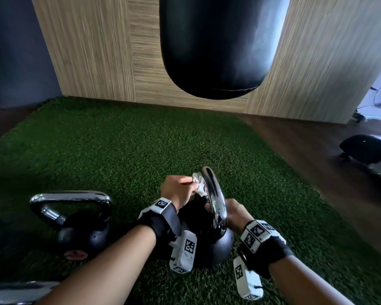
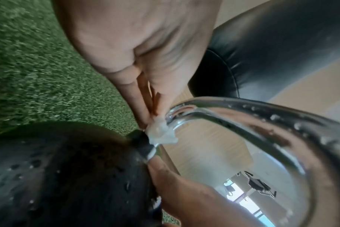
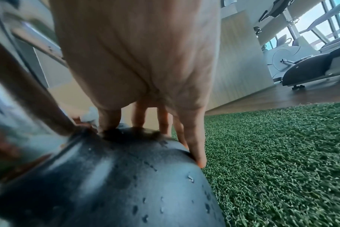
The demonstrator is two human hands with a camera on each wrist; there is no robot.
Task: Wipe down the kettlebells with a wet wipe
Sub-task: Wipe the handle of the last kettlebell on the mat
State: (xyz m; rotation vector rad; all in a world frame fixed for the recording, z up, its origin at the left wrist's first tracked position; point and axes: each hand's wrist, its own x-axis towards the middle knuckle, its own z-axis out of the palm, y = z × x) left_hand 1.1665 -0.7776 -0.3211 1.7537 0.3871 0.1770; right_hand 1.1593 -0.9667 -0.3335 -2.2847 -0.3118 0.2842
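The left hand (image 1: 178, 190) pinches a crumpled white wet wipe (image 1: 198, 183) between thumb and fingers and presses it against the far end of the chrome handle (image 1: 215, 199) of the kettlebell (image 1: 216, 249) in front of the person. In the left wrist view the wipe (image 2: 161, 134) sits where the handle (image 2: 262, 122) meets the black body (image 2: 68, 176). The right hand (image 1: 237, 213) rests on the kettlebell's black ball with straight, spread fingers (image 3: 194, 145), gripping nothing; droplets bead on the dark surface (image 3: 136, 192). The kettlebell stands on green artificial turf (image 1: 119, 146). A second kettlebell (image 1: 79, 225) with a chrome handle stands on the turf to the left, apart from the first. A black punching bag (image 1: 216, 47) hangs ahead before a wood-panelled wall (image 1: 92, 51).
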